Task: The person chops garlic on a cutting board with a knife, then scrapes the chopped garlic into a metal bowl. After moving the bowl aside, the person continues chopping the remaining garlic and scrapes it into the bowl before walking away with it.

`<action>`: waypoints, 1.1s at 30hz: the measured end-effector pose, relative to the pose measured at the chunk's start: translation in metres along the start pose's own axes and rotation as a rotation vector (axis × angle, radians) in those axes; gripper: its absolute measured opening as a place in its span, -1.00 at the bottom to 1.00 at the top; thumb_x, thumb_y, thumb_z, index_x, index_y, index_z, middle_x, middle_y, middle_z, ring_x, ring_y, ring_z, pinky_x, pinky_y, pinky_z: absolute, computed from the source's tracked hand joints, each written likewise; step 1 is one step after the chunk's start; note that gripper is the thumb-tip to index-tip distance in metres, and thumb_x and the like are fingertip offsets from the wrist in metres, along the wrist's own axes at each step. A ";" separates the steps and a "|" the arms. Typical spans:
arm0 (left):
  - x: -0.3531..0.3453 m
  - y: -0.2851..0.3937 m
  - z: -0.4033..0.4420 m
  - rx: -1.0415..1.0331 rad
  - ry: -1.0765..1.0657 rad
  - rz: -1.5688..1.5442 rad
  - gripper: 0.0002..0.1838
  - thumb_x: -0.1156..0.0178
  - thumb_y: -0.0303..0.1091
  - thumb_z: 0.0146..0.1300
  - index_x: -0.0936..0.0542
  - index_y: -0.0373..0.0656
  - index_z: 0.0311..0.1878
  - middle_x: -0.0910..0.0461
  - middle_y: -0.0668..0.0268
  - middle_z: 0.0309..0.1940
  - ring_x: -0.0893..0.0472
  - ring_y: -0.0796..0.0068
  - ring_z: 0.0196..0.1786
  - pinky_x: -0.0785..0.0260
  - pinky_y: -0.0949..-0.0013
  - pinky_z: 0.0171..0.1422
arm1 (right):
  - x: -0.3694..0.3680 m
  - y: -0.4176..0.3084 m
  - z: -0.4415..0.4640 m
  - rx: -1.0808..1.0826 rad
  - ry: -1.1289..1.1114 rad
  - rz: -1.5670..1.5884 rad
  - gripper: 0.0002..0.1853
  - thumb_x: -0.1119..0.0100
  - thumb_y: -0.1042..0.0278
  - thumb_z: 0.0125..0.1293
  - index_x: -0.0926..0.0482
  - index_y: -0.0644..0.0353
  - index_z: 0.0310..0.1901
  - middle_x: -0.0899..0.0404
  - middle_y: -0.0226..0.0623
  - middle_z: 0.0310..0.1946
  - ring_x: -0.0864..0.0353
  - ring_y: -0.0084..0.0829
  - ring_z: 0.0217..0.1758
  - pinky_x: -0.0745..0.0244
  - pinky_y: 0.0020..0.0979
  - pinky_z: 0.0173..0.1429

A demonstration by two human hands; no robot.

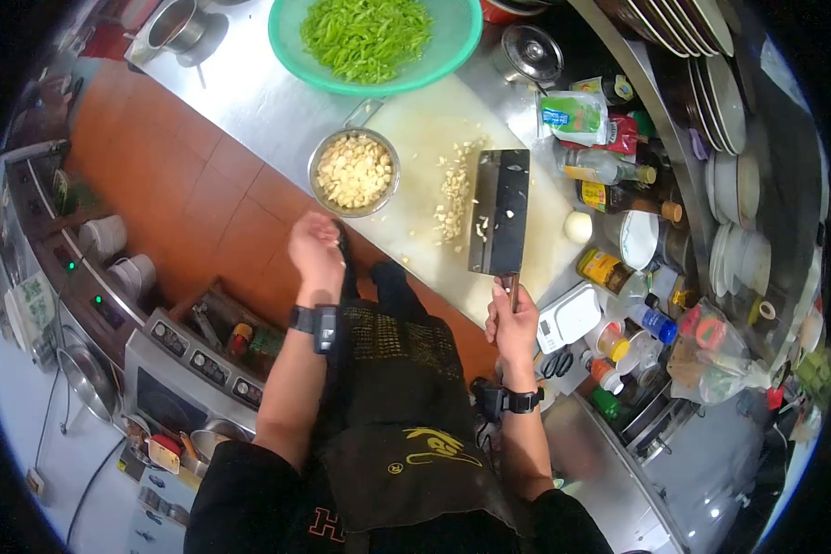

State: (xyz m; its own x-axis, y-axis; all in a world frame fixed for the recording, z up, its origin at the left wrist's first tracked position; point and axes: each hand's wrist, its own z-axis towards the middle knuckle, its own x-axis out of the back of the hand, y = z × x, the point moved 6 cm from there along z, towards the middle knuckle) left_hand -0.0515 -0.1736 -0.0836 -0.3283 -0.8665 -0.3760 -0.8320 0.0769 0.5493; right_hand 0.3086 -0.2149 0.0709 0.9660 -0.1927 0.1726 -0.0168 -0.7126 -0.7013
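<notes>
My right hand (513,325) is wrapped around the wooden handle of a cleaver (501,212). Its broad dark blade lies over the cutting board (415,120), with a few pale bits stuck to it. Chopped garlic (452,194) is scattered on the board along the blade's left side. My left hand (316,245) hovers just below a metal bowl (317,189) full of chopped pale pieces (354,171). Its fingers are loosely bent, slightly blurred, and nothing shows in them. A peeled white onion or bulb (578,227) sits at the board's right edge.
A green basin (284,57) of sliced green vegetable stands at the counter's far side. Bottles (605,166), a white scale (568,317) and black-handled scissors (557,363) crowd the right. Plates are stacked on a shelf (644,88) above. Stove equipment (194,369) stands at left.
</notes>
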 end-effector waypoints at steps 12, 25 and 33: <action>-0.044 -0.151 -0.039 -0.312 -0.248 0.798 -0.73 -0.29 -0.45 0.50 -0.76 -0.42 0.13 -0.74 0.27 -0.35 -0.66 0.50 -0.35 -0.54 0.38 -0.14 | 0.019 0.005 -0.002 -0.018 0.004 -0.034 -0.75 -0.29 0.22 0.65 -0.63 0.21 0.13 -0.42 -0.52 -0.56 -0.36 -0.67 -0.71 -0.25 -0.51 -0.66; -0.120 -0.170 -0.097 -0.862 -0.376 1.054 -0.27 -0.24 -0.35 0.44 -0.29 -0.39 0.61 -0.21 -0.26 0.63 -0.18 -0.34 0.69 0.01 -0.23 0.81 | 0.048 0.014 -0.001 0.007 0.043 -0.048 -0.73 -0.24 0.20 0.67 -0.61 0.18 0.20 -0.38 -0.55 -0.55 -0.30 -0.69 -0.71 -0.16 -0.54 -0.68; -0.151 -0.112 -0.149 -0.970 -0.764 0.951 -0.79 -0.27 -0.46 0.43 -0.66 -0.28 0.07 -0.67 0.03 0.07 -0.67 -0.05 0.21 -0.53 0.05 0.36 | 0.065 0.014 0.001 0.018 0.067 -0.018 -0.78 -0.26 0.18 0.66 -0.59 0.16 0.07 -0.36 -0.56 -0.59 -0.30 -0.67 -0.73 -0.18 -0.52 -0.69</action>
State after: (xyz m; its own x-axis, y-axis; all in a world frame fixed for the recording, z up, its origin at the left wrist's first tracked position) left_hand 0.1585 -0.1249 0.0229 -0.9393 -0.2155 0.2669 0.3046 -0.1660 0.9379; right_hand 0.3710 -0.2367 0.0719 0.9466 -0.2250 0.2311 0.0058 -0.7044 -0.7098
